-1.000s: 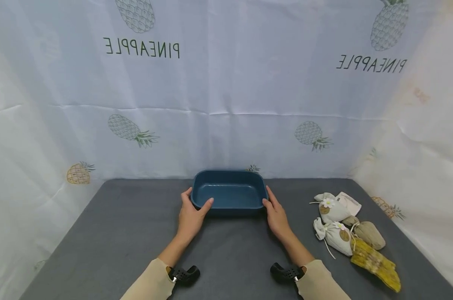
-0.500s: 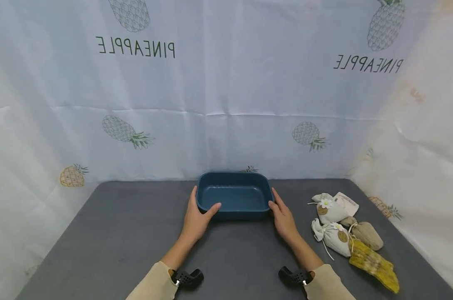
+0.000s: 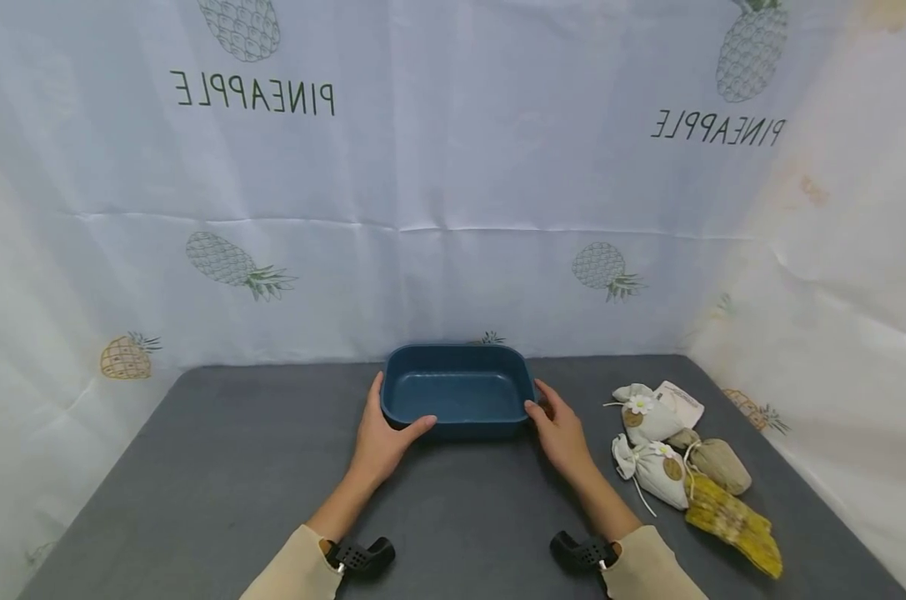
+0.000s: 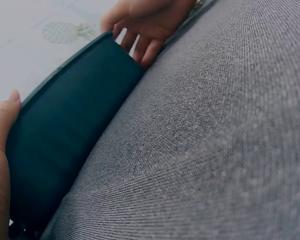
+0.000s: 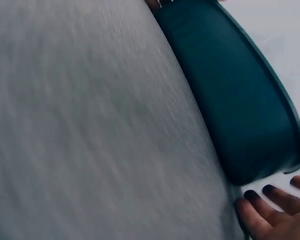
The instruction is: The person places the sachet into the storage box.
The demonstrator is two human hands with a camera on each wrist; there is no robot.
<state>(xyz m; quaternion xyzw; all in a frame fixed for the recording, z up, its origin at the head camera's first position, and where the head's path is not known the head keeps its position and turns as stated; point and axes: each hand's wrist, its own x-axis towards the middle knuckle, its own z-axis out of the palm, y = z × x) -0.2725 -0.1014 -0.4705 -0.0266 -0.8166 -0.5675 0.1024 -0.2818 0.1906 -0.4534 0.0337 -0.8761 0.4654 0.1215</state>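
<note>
A dark blue rectangular box (image 3: 456, 429) with no lid stands near the back of the dark grey table, and nothing shows inside it. My left hand (image 3: 377, 442) is at its left front corner. The thumb reaches straight along the front side near the rim, as the left wrist view also shows with the thumb (image 4: 2, 120); the fingers lie along the left end, partly hidden. At the right front corner is my right hand (image 3: 563, 433), thumb tip by the rim. In the right wrist view its fingers (image 5: 272, 207) are spread, a small gap from the box's end.
On the table's right side lie two white drawstring pouches (image 3: 651, 421), a brown pouch (image 3: 723, 467), a yellow patterned bundle (image 3: 733, 521) and a pale card-like item (image 3: 681, 402). A white pineapple-print curtain (image 3: 453, 167) hangs behind the grey table (image 3: 235, 467).
The box slid slightly right with both hands between the first two frames, then stayed put. My left thumb has come lower off the rim, and the right fingers spread. The head view shifted.
</note>
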